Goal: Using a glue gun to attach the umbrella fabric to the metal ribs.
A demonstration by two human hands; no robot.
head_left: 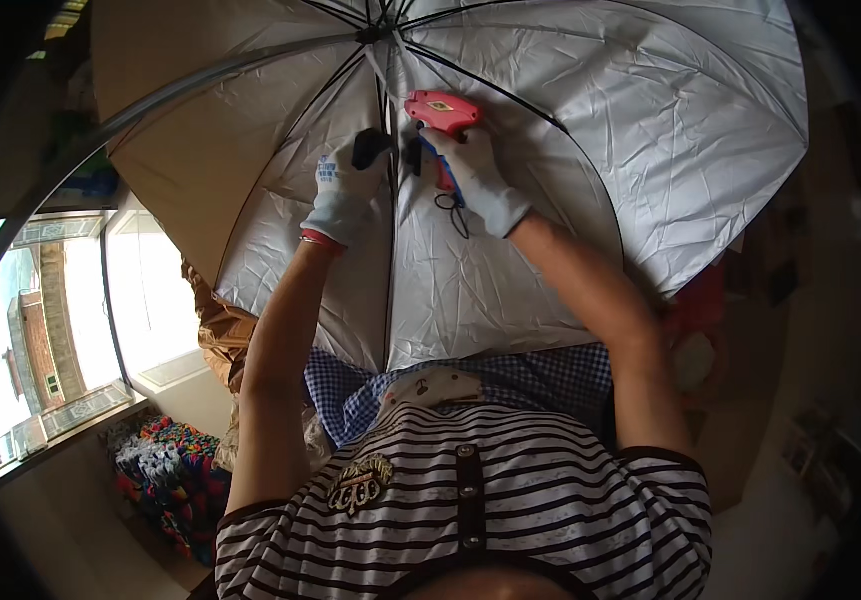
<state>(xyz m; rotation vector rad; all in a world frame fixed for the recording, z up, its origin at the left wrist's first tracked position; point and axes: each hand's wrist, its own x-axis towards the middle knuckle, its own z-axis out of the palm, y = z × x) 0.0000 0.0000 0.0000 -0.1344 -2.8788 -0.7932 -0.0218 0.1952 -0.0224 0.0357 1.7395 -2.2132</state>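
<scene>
An umbrella (510, 280) is spread open in front of me, its silvery, creased lining facing up. My right hand (470, 165), in a pale glove, is wrapped round the handle of a red tagging gun (443, 108) with a blue trigger and a thin dark loop hanging below. To its left, my left hand (345, 180) wears a pale glove with black-coated fingertips. Its fingers are closed at a dark umbrella rib (390, 230) that runs down toward my lap; exactly how they grip it is partly hidden. The gun's front end points up-left, close to the rib.
At the top, the dark ribs meet at a black hub (370, 35). A grey curved bar (220, 72) crosses the upper left. Blue checked cloth (340, 390) covers my lap. Brown fabric (222, 325) hangs at the left, above a colourful patterned bundle (170, 470) near a bright window (40, 340).
</scene>
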